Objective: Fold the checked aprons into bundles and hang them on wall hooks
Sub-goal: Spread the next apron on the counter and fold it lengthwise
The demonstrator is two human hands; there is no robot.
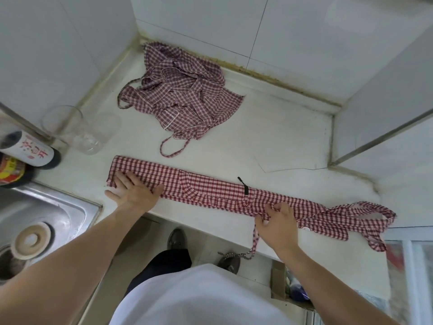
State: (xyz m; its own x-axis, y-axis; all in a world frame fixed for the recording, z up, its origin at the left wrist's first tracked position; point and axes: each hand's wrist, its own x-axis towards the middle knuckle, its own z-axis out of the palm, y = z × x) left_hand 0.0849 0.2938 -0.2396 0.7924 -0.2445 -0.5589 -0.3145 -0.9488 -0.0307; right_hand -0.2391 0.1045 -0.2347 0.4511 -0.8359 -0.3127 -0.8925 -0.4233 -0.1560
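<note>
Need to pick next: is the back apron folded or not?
Not folded. The back apron lies crumpled in the corner, straps loose.

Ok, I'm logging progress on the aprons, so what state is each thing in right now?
Folded apron: long narrow strip, flat on the counter.
Second apron: crumpled heap, unfolded.
Left hand: flat, pressing the strip's end.
Right hand: pinching the strip's near edge.
Glass: on its side.

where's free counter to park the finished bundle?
Bare counter lies between the crumpled apron and the folded strip, widest toward the right wall. A narrower patch runs along the front edge between the left hand and right hand. The left end is crowded: glass, bottles, sink.
</note>
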